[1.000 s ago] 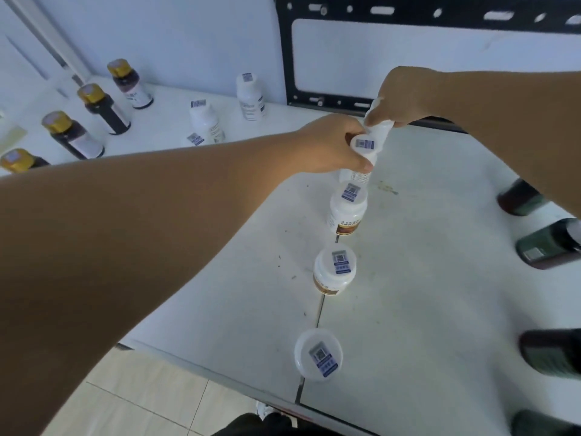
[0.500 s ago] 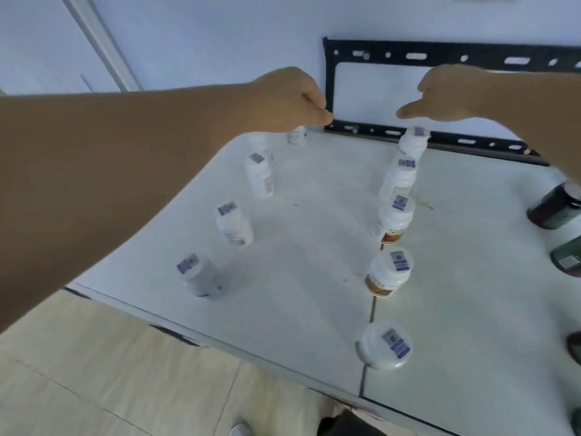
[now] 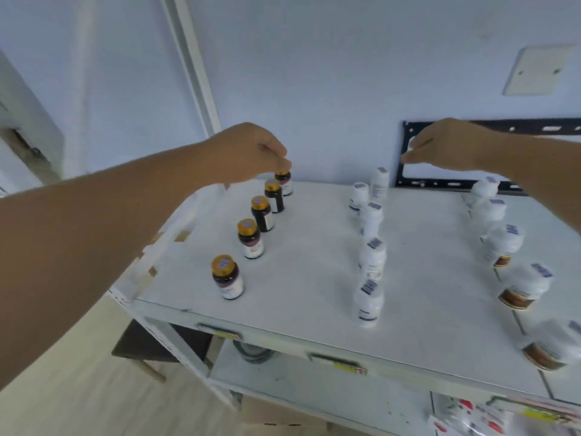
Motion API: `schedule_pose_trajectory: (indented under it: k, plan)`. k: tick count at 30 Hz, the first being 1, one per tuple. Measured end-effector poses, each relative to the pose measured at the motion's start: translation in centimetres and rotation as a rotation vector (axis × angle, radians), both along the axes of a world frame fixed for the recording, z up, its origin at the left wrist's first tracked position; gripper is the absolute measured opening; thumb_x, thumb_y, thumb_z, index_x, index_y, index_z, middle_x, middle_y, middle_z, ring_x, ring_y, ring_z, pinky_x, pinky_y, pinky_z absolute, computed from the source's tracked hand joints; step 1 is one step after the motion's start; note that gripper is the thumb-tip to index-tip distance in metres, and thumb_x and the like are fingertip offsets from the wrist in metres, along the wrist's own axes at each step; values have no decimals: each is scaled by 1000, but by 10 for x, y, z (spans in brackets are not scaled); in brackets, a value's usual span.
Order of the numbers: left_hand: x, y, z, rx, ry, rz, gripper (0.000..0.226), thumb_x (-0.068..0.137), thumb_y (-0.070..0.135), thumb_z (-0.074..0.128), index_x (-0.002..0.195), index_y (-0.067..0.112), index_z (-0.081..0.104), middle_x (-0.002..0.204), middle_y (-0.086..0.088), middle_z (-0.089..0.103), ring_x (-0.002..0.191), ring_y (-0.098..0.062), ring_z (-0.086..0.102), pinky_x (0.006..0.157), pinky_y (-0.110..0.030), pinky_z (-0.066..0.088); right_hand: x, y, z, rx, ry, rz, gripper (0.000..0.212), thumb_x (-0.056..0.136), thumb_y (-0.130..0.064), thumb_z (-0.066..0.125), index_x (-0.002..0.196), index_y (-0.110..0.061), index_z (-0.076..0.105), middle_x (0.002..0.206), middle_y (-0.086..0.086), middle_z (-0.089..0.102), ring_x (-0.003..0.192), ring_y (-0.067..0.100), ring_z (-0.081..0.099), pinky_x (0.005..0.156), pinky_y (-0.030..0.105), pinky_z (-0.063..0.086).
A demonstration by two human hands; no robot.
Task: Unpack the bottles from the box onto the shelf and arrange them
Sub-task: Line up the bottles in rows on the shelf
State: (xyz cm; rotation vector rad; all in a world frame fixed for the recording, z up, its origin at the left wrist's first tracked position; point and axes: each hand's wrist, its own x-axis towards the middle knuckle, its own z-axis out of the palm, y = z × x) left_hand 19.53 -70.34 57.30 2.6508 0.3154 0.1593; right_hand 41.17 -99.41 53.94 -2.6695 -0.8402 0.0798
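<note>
Three rows of bottles stand on the white shelf top [image 3: 308, 278]. On the left are dark bottles with gold caps [image 3: 250, 239]. Slim white bottles [image 3: 372, 258] run down the middle, and wider white bottles with brown bands [image 3: 525, 289] are on the right. My left hand [image 3: 251, 152] reaches over the dark row, its fingertips pinched on the cap of the rearmost dark bottle [image 3: 284, 185]. My right hand [image 3: 449, 146] hovers above the back of the shelf between the two white rows, fingers loosely curled, holding nothing. No box is in view.
A black metal bracket [image 3: 408, 184] is fixed to the wall behind the shelf, and a wall plate [image 3: 534, 70] sits higher up. Below are a lower shelf [image 3: 298, 382], a brown stool [image 3: 151, 344] at the left and colourful packets [image 3: 503, 416] at the bottom right.
Both hands left the right-hand white row, and my right hand let go of a white bottle. The view swung left; my left hand moved across to the rearmost dark bottle.
</note>
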Motion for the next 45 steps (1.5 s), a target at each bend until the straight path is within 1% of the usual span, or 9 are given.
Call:
schedule_pose_trajectory:
  k: [8, 12, 16, 19, 21, 23, 26, 33, 45]
  plan:
    - [-51, 58, -16, -28, 46, 23, 46, 84, 47, 74, 124, 26, 67, 114, 14, 69, 105, -7, 64, 83, -18, 46, -46, 63, 3, 3, 115, 161, 75, 68, -64, 65, 101, 3, 59, 102, 20, 65, 81, 36, 64, 81, 39, 52]
    - [-69, 77, -34, -87, 72, 76, 47, 84, 45, 74, 126, 26, 66, 113, 16, 69, 102, -3, 64, 84, -20, 48, -60, 90, -3, 5, 193, 187, 57, 64, -60, 67, 67, -7, 44, 66, 9, 42, 57, 16, 40, 59, 30, 34]
    - [-74, 94, -56, -114, 86, 101, 43, 84, 44, 74, 123, 26, 67, 110, 17, 70, 100, -2, 65, 84, -21, 51, -74, 115, -23, -18, 227, 212, 70, 68, -54, 70, 101, 6, 57, 95, 28, 55, 73, 40, 54, 73, 39, 50]
    - [-73, 117, -72, -162, 92, 101, 41, 84, 45, 75, 121, 30, 66, 107, 19, 69, 97, -4, 67, 85, -28, 56, -85, 137, -37, -41, 246, 161, 59, 72, -47, 73, 96, 5, 58, 89, 26, 57, 72, 36, 56, 65, 30, 40]
    - [-71, 129, -86, -221, 71, 100, 40, 84, 45, 75, 120, 30, 66, 105, 20, 68, 94, 1, 66, 75, -20, 53, -87, 145, -46, -20, 261, 135, 54, 77, -42, 74, 100, 5, 61, 96, 20, 68, 91, 41, 62, 78, 37, 52]
    - [-65, 147, -103, -297, 38, 92, 41, 83, 43, 76, 120, 29, 66, 105, 19, 70, 95, 2, 65, 79, -20, 52, -90, 157, -57, 9, 269, 81, 50, 79, -40, 76, 108, -1, 66, 106, 14, 71, 101, 32, 65, 92, 39, 52]
    - [-59, 173, -131, -359, 20, 67, 39, 82, 42, 76, 118, 32, 66, 109, 17, 71, 102, 0, 66, 95, -27, 50, -97, 179, -75, 65, 305, 6, 41, 80, -39, 78, 113, -17, 68, 104, -6, 70, 90, 13, 66, 76, 23, 50]
    - [-50, 189, -174, -526, 34, 23, 36, 81, 39, 77, 114, 35, 64, 110, 18, 71, 102, 1, 66, 95, -29, 52, -115, 208, -125, 197, 372, -93, 40, 80, -36, 79, 114, -19, 67, 108, -4, 70, 97, 13, 67, 83, 28, 56]
    - [-22, 146, -218, -579, 81, -83, 94, 58, 61, 79, 142, 41, 41, 139, 23, 47, 127, 1, 45, 105, -27, 41, -92, 266, -177, 339, 411, -96, 63, 76, -40, 79, 131, -25, 53, 122, -9, 62, 106, 7, 60, 89, 24, 49]
